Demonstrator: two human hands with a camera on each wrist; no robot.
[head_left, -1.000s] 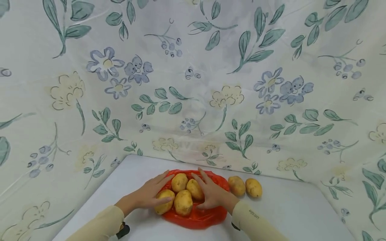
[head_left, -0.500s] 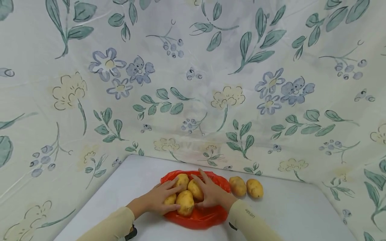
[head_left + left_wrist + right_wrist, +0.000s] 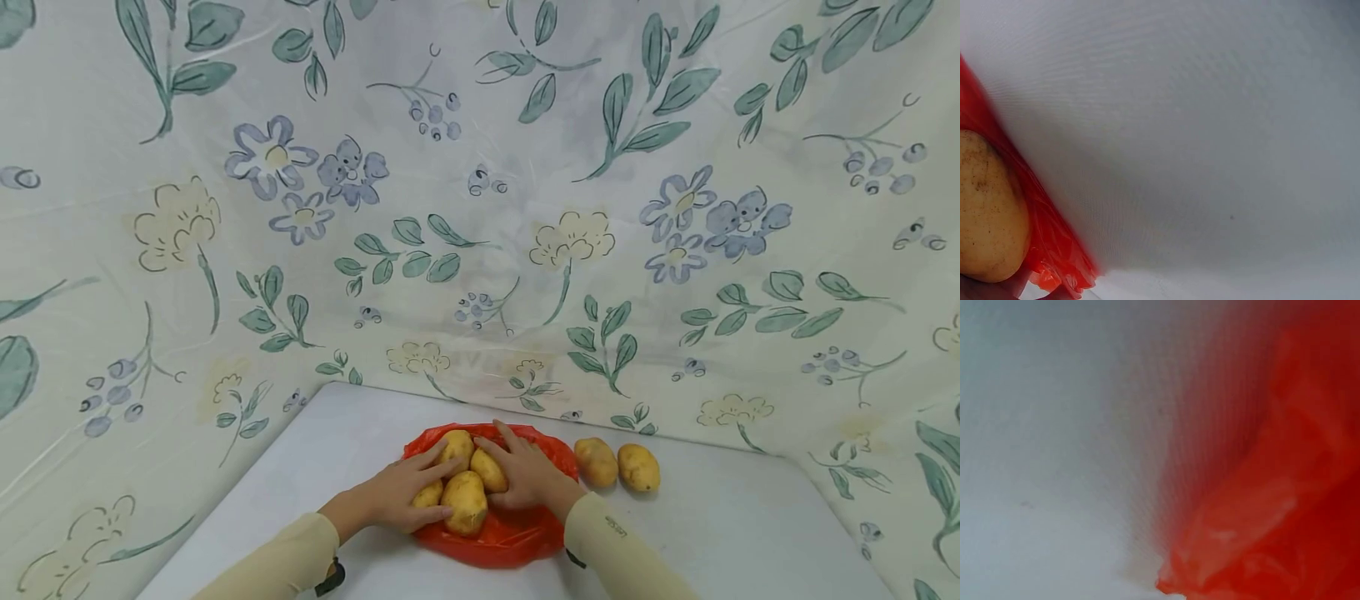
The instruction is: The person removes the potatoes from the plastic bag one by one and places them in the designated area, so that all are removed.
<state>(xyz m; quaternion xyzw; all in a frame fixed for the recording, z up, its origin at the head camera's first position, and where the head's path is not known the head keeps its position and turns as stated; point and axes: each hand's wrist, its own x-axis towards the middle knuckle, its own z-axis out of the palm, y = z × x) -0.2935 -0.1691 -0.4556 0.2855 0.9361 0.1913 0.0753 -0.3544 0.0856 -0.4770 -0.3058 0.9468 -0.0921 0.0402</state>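
Observation:
Several yellow potatoes (image 3: 466,507) sit grouped on a red plastic bag (image 3: 510,554). My left hand (image 3: 401,497) lies over the group's left side, fingers extended across the potatoes and thumb against the front one. It partly covers the leftmost potato (image 3: 427,495). My right hand (image 3: 527,477) touches the right-hand potato (image 3: 489,472) from the other side, its fingers spread. At the left edge of the left wrist view, a potato (image 3: 991,212) lies against the red bag (image 3: 1054,231). Only red plastic (image 3: 1272,512) and white tabletop appear in the right wrist view.
Two loose potatoes, one nearer (image 3: 596,462) and one farther right (image 3: 639,467), lie on the white table (image 3: 720,517) to the right of the bag. A floral-patterned sheet (image 3: 480,333) rises behind and beside the table.
My left hand has moved right, now covering more of the left potato and pressing the group slightly rightward. The right hand stays nearly in place, its thumb drawn in slightly.

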